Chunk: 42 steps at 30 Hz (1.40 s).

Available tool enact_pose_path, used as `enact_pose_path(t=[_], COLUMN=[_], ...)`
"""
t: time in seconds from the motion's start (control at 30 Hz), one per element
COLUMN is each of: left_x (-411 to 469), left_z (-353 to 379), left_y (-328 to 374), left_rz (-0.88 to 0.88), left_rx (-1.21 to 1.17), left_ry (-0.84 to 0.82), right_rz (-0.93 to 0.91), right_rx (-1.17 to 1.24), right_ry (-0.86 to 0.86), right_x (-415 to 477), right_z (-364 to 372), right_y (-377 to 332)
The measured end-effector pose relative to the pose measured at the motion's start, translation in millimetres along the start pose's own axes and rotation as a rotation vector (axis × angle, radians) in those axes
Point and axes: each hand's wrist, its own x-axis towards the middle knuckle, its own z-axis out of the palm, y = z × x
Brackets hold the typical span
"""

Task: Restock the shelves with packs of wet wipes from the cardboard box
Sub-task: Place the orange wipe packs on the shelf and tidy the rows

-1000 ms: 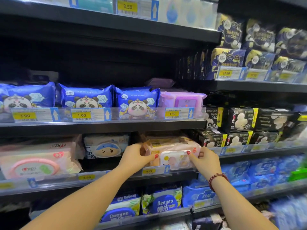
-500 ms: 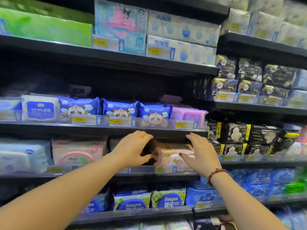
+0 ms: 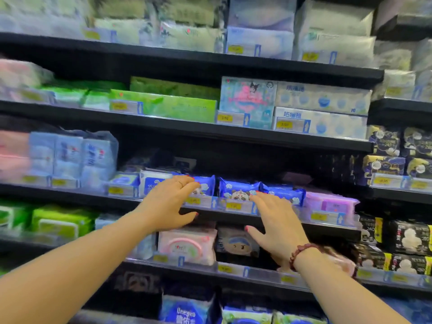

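At the middle shelf (image 3: 70, 195), both hands hover before the row of blue panda wipe packs (image 3: 236, 191) — left hand (image 3: 170, 203) and right hand (image 3: 273, 222), each grip apart, fingers spread, holding nothing (whether the fingertips touch the packs cannot be told). A pink wipe pack (image 3: 187, 244) lies on the lower shelf (image 3: 203, 267), under the left hand.
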Motion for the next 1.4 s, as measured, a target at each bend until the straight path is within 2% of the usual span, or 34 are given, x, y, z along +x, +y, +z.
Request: enact_pose_path(t=[0.2, 0.33, 0.7, 0.93, 1.13, 1.3, 1.4], left_x=[-22.5, -24.2, 24.5, 61.0, 69.9, 82.1, 100.1], left_z=[-6.6, 10.7, 72.3, 100.4, 103.5, 80.6, 70.2], left_y=[-58.6, -78.4, -91.4, -100.5, -101.7, -114.8, -125.3], left_rz=[-0.102, -0.198, -0.246, -0.334, -0.263, -0.117, -0.097], left_rx=[-0.026, -0.083, -0.192, -0.299, -0.286, -0.208, -0.166], left_ry=[0.058, 0.015, 0.043, 0.085, 0.068, -0.053, -0.236], right_rz=[-0.035, -0.005, 0.200, 0.328, 0.325, 0.321, 0.322], right_rx=[0.073, 0.175, 0.363, 0.409, 0.394, 0.385, 0.371], right_ry=[-0.056, -0.101, -0.216, -0.166, -0.141, -0.068, -0.030], right_x=[40.1, 64.2, 118.5, 142.7, 143.7, 137.5, 137.9], right_z=[16.7, 39.1, 68.4, 83.4, 86.3, 91.3, 95.5], right_y=[-42.2, -61.9, -84.9, -82.2, -73.4, -76.1, -76.3])
